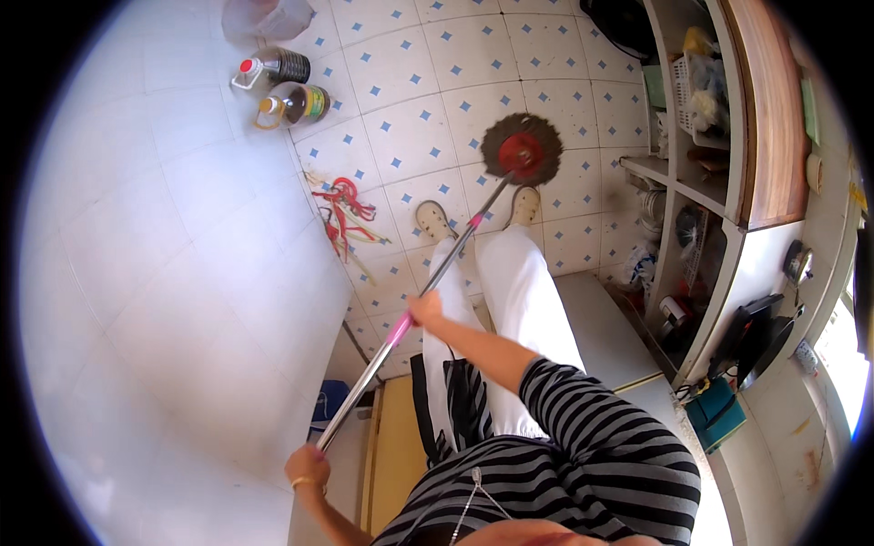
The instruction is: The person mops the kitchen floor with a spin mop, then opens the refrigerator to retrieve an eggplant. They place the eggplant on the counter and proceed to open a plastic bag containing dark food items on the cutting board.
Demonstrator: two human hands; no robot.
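Observation:
A spin mop (pixel 366 374) slants across the view, its silver and pink handle running from lower left to upper right. My left hand (pixel 308 466) is closed round the handle's upper end. Farther down, beside the pink section, my right hand (pixel 425 309) grips the same handle. The round mop head (pixel 523 150), with dark fringe and a red disc, rests on the tiled floor (pixel 428 118) just beyond my right shoe (pixel 523 206). Left of my feet lies a tangle of red and pale strips (pixel 346 218).
Two large oil bottles (pixel 300 105) stand by the white tiled wall (pixel 173 264) at the upper left. Along the right runs a shelf unit (pixel 685 173) holding baskets and bags, under a wooden top (pixel 767 109). A black bag (pixel 621 25) sits at the far right.

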